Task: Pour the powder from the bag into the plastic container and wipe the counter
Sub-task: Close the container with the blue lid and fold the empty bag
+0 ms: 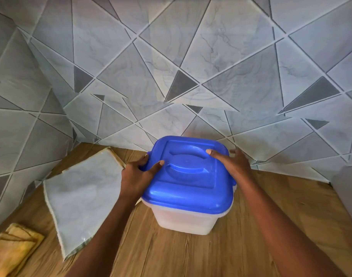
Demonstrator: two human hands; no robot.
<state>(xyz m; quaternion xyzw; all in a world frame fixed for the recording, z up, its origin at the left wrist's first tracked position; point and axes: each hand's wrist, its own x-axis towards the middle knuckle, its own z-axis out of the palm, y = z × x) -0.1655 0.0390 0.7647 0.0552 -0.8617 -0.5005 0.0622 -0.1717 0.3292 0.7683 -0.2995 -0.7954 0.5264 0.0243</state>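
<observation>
A translucent white plastic container (183, 219) stands on the wooden counter (171, 254) near the tiled wall, covered by a blue lid (188, 186) with a moulded handle. My left hand (138, 173) grips the lid's left edge, thumb on top and fingers curled over the rim. Over the lid's right side lies my right hand (231, 163), thumb on top and fingers down the far edge. The pale, flat bag (81, 198) of powder lies on the counter to the left of the container.
A folded yellow cloth (13, 248) lies at the counter's left front corner. Grey patterned tiles (171, 76) cover the back and left walls. A grey object (349, 196) stands at the right edge.
</observation>
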